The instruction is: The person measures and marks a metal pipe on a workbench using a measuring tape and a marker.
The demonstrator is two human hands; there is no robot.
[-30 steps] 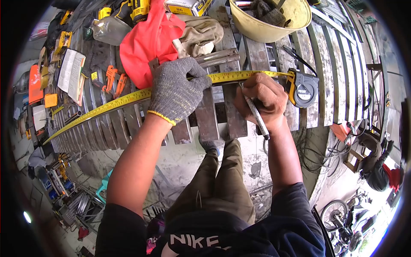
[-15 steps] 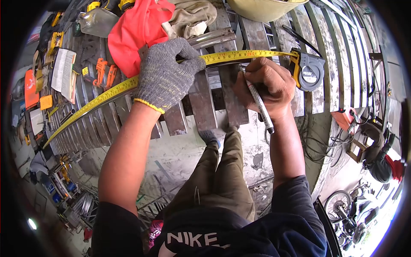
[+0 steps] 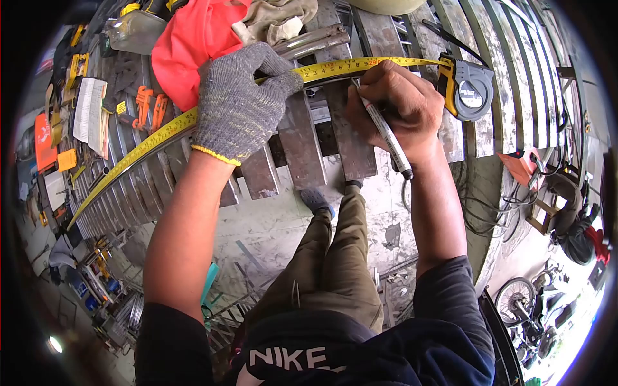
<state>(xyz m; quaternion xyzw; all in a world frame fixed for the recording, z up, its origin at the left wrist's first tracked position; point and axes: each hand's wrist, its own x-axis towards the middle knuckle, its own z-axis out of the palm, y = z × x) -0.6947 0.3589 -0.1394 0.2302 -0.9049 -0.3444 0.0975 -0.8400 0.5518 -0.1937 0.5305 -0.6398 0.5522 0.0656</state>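
A yellow tape measure blade (image 3: 341, 68) stretches across the slatted metal bench, along a thin metal bar (image 3: 152, 152). My left hand (image 3: 246, 106), in a grey knit glove with a yellow cuff, is closed around the blade and the bar. My right hand (image 3: 412, 109) is bare and pinches a white marker pen (image 3: 387, 137), its rear end pointing down toward me. The fingers of this hand overlap the blade's near edge by the red number; they hide the pen's tip. Just right of them rests the black and yellow tape case (image 3: 471, 90).
Red cloth (image 3: 193, 48) and metal tubes (image 3: 313, 42) lie beyond my left hand. Orange clamps (image 3: 143, 106) and a paper booklet (image 3: 90, 112) are on the left. Slats (image 3: 302, 141) with gaps form the bench (image 3: 467, 138). Cables (image 3: 483, 215) hang at right.
My right hand has moved up slightly with the marker pen, its fingers now overlapping the blade's edge. My left hand keeps its grip. The whole view has shifted a little.
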